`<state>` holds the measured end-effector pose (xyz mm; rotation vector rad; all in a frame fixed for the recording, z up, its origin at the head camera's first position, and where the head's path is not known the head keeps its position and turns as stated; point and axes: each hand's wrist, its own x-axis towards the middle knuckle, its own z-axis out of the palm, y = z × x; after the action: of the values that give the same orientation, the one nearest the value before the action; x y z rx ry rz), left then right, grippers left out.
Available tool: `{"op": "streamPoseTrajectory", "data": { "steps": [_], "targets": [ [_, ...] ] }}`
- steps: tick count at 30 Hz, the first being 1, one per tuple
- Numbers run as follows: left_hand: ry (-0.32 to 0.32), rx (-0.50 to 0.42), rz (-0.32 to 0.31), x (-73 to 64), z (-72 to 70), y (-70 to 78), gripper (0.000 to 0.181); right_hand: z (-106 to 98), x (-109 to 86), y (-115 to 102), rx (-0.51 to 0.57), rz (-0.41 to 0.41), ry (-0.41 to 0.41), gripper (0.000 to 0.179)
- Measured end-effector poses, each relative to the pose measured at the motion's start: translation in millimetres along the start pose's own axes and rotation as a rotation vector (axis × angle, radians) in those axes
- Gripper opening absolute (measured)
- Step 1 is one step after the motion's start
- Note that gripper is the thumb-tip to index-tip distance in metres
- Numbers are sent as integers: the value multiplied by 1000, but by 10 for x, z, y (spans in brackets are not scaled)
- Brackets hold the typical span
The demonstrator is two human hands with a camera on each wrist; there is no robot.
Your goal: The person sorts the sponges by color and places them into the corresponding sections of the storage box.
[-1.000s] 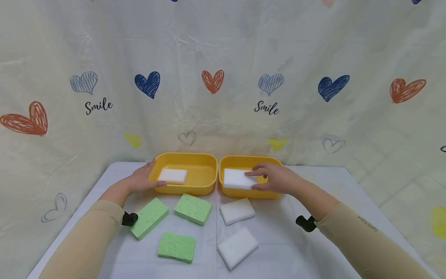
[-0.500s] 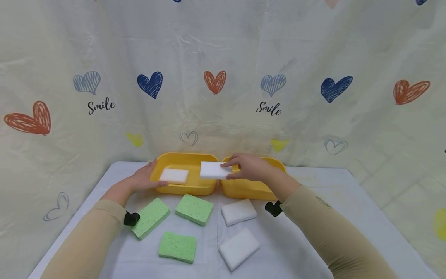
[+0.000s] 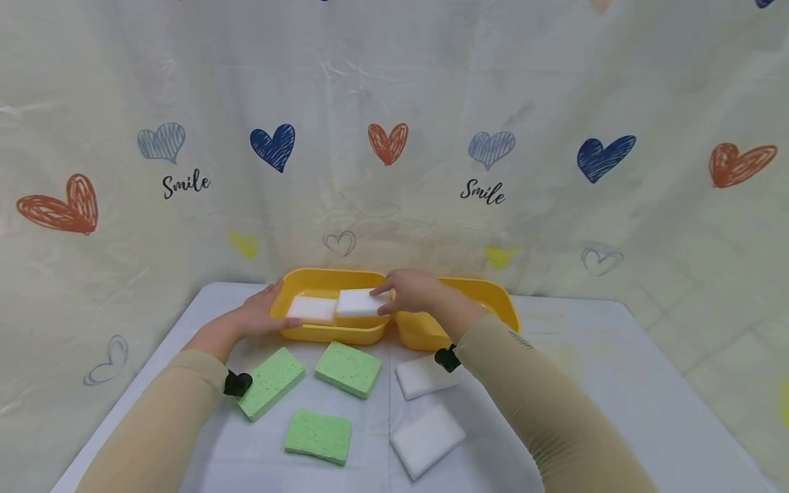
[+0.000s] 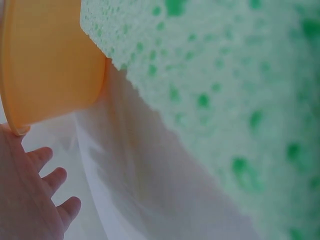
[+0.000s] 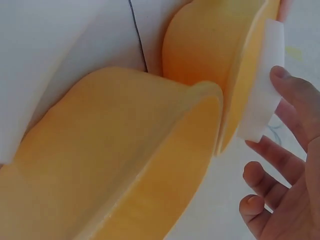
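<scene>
In the head view, my right hand point(image 3: 409, 291) pinches a white sponge point(image 3: 357, 302) between thumb and fingers, over the right part of the left yellow tray point(image 3: 333, 334). The right wrist view has that sponge point(image 5: 265, 85) at the tray's rim, the thumb on one face and other fingers spread below. Another white sponge point(image 3: 312, 309) lies inside the tray's left part. My left hand point(image 3: 259, 313) rests on the tray's left end with thumb and fingers spread along the rim. The left wrist view shows several of its fingertips point(image 4: 59, 176) extended beside the tray wall.
A second yellow tray point(image 3: 425, 333) stands against the first on the right. Green sponges point(image 3: 348, 368) lie in front on the left. White sponges point(image 3: 427, 441) lie in front on the right, one partly behind my right wrist. A heart-printed curtain point(image 3: 394, 205) hangs behind the table.
My right hand has lifted the white sponge out of the right tray and carried it left, over the left tray. The left hand keeps its place on the left tray's rim.
</scene>
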<state>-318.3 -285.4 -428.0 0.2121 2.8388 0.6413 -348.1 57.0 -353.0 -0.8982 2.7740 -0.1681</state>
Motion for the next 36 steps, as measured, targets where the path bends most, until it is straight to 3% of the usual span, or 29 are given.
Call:
{"op": "streamPoseTrajectory", "data": {
  "steps": [9, 26, 36],
  "targets": [
    [11, 3, 11, 20, 11, -2, 125, 187, 267, 0, -18, 77, -79, 41],
    [6, 15, 33, -4, -10, -12, 122, 188, 270, -162, -68, 154, -75, 40],
    [8, 19, 31, -4, -13, -1, 121, 192, 265, -76, 11, 158, -23, 44]
  ]
}}
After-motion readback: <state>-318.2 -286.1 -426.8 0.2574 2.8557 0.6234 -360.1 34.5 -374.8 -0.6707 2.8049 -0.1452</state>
